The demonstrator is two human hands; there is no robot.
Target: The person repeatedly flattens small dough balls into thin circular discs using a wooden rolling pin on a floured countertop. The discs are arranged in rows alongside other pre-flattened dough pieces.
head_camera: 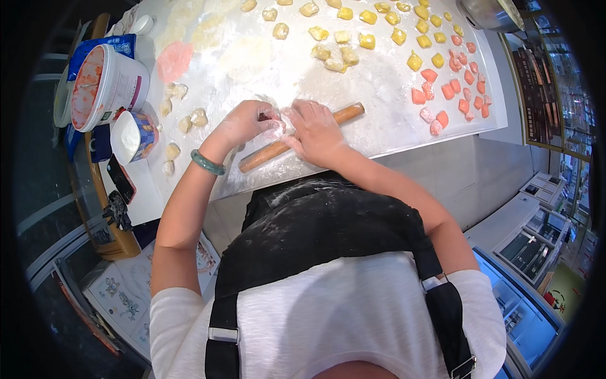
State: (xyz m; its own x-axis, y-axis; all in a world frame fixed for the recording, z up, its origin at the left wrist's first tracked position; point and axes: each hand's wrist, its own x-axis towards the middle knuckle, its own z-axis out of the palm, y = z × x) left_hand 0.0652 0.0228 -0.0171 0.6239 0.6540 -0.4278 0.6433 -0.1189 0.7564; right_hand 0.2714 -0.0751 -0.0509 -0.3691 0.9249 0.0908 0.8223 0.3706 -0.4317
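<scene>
My left hand (251,121), with a green bangle at its wrist, has its fingers curled at a small floured pink piece of dough (276,130) over the white work surface. My right hand (315,128) lies palm down just beside it, across the middle of a wooden rolling pin (349,113); whether its fingers grip the pin is hidden. The pin slants along the near edge, both ends showing. Farther off lie a flat pink dough round (174,61) and a pale flat round (246,59). Beige dough pieces (199,117) rest left of my left hand.
Many yellow dough pieces (368,17) and pink ones (418,96) cover the far and right parts. At left stand a white tub smeared red (120,80), a container of white powder (142,137) and a phone (121,179). A metal bowl (492,14) stands far right.
</scene>
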